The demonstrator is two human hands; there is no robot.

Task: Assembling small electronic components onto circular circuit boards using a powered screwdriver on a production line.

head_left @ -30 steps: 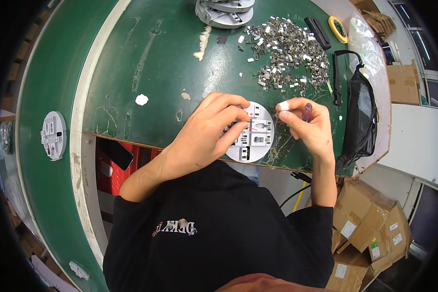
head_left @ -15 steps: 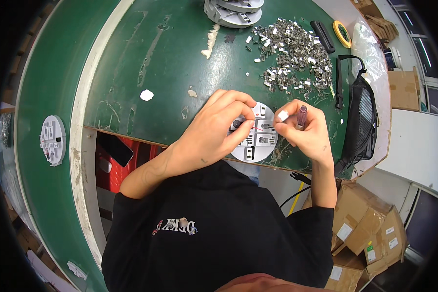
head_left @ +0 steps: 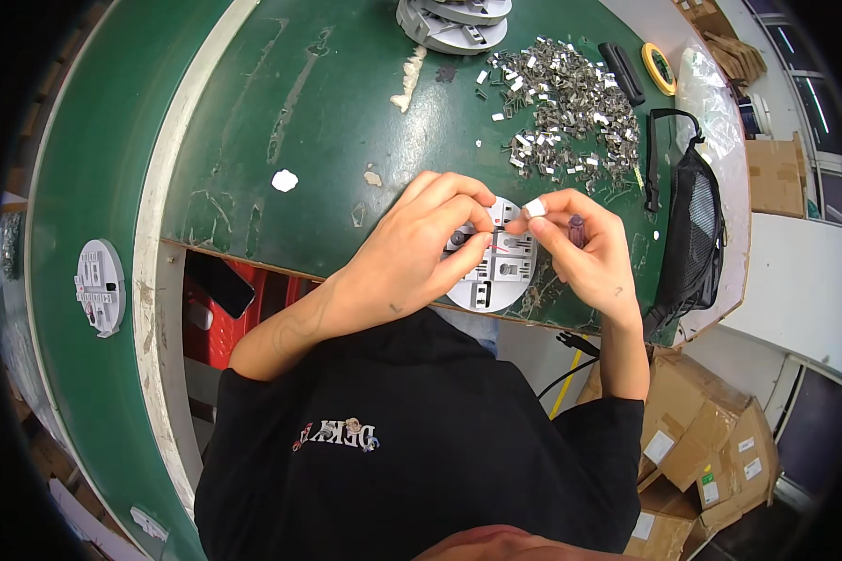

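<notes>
A round light-grey plastic base (head_left: 512, 270) with slots and small fittings lies at the table's front edge, partly covered by my hands. My left hand (head_left: 421, 234) rests over its left side, thumb and forefinger pinched close together beside a thin red wire (head_left: 503, 246). What that pinch holds is hidden. Over the base's right side, my right hand (head_left: 585, 248) pinches a small white-topped piece (head_left: 534, 208) between thumb and forefinger. A tool with a translucent purplish handle (head_left: 576, 228), seemingly a screwdriver, is tucked in the same hand, its tip out of sight.
Beyond my right hand spreads a heap of small metal and white pieces (head_left: 571, 112). Stacked grey bases (head_left: 454, 28) stand at the back. A black mesh bag (head_left: 692, 234) and yellow tape roll (head_left: 659, 69) lie right. Another grey base (head_left: 101, 285) sits on the left green strip.
My right hand has shifted the white piece slightly left and up, over the base. The grey base on the left strip has moved nearer. My left hand has hardly moved.
</notes>
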